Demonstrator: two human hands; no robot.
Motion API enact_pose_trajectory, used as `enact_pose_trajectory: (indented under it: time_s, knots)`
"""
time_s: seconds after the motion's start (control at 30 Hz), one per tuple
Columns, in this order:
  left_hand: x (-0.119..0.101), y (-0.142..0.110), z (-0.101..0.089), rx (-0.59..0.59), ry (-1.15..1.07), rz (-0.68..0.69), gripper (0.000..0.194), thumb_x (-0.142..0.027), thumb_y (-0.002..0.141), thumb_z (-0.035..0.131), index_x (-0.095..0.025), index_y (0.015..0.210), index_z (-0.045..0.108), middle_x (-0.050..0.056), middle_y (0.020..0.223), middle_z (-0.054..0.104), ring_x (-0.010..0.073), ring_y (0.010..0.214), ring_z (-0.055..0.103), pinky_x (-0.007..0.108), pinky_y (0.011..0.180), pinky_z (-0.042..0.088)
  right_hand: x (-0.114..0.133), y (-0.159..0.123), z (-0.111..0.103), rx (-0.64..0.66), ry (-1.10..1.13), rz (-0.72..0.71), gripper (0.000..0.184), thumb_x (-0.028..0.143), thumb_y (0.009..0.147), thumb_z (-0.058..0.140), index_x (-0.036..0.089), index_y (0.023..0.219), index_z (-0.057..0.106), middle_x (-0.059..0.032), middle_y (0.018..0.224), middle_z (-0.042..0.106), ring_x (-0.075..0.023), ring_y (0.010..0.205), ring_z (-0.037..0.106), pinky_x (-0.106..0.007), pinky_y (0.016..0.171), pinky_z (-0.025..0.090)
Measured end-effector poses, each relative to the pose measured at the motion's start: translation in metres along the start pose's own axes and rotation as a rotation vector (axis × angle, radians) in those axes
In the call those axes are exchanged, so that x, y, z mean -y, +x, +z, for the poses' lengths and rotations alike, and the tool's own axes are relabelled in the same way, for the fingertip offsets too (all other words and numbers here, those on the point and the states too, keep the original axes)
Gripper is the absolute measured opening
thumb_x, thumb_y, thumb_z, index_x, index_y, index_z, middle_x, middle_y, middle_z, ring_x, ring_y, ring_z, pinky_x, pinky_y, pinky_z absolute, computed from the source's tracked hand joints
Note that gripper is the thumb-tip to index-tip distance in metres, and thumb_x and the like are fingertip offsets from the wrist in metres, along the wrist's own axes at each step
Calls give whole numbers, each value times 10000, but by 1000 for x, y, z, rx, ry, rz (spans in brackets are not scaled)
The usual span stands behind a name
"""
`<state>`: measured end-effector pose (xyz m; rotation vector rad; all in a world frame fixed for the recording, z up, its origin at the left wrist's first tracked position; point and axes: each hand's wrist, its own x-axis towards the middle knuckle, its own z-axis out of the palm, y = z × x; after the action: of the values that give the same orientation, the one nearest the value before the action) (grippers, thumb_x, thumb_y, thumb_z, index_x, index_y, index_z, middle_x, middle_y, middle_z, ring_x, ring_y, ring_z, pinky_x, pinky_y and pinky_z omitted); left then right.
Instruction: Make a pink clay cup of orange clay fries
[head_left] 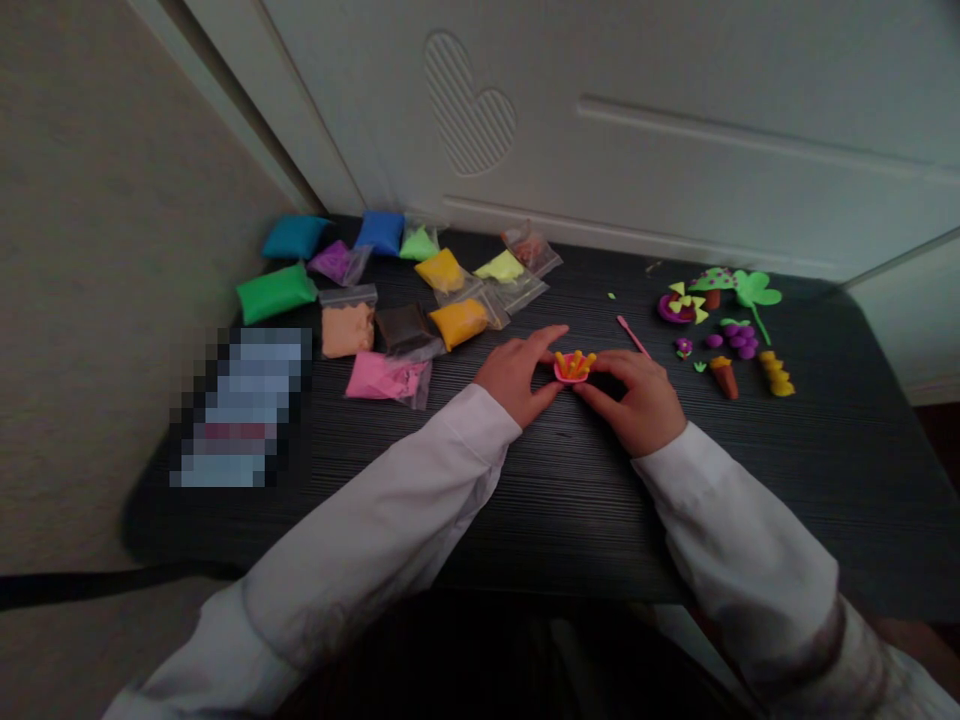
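Between my two hands is a small pink clay cup (pixel 571 379) filled with orange-yellow clay fries (pixel 576 362) that stick up at different angles. My left hand (pixel 519 378) grips the cup's left side between thumb and fingers, with the index finger stretched forward above it. On the opposite side, my right hand (pixel 637 396) pinches the cup's edge with thumb and forefinger. A thin pink modelling tool (pixel 632 335) lies just beyond my right hand. Parts of the cup's sides are hidden by my fingertips.
Several bags of coloured clay lie at the left, among them a green bag (pixel 276 293) and a pink bag (pixel 386 377). A blurred-out device (pixel 247 405) is at the table's left edge. Finished clay pieces, including purple grapes (pixel 741 340) and a brown cone (pixel 724 378), lie at the right.
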<state>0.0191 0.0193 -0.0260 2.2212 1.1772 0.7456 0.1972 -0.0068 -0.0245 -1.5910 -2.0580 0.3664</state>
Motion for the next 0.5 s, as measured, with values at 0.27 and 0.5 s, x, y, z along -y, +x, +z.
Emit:
enact_pose_trajectory:
  time_s: [0.27,0.5]
  knots:
    - [1,1,1,18,19,-5,569,-252,711,552,-190,1239,347,32,1161,570,193,1041,531,356,892,397,4,1,0,5,-59,24,232,380,697,622,232,873,657,-32,974,645,-219,945,550,-419,857,374]
    - [-1,4,1,28,28,-24,587,-265,701,563,-170,1241,352,44,1112,595,184,946,570,351,848,412,5,1,0,7,-78,34,223,377,709,606,228,866,658,-29,972,646,-220,945,546,-410,851,367]
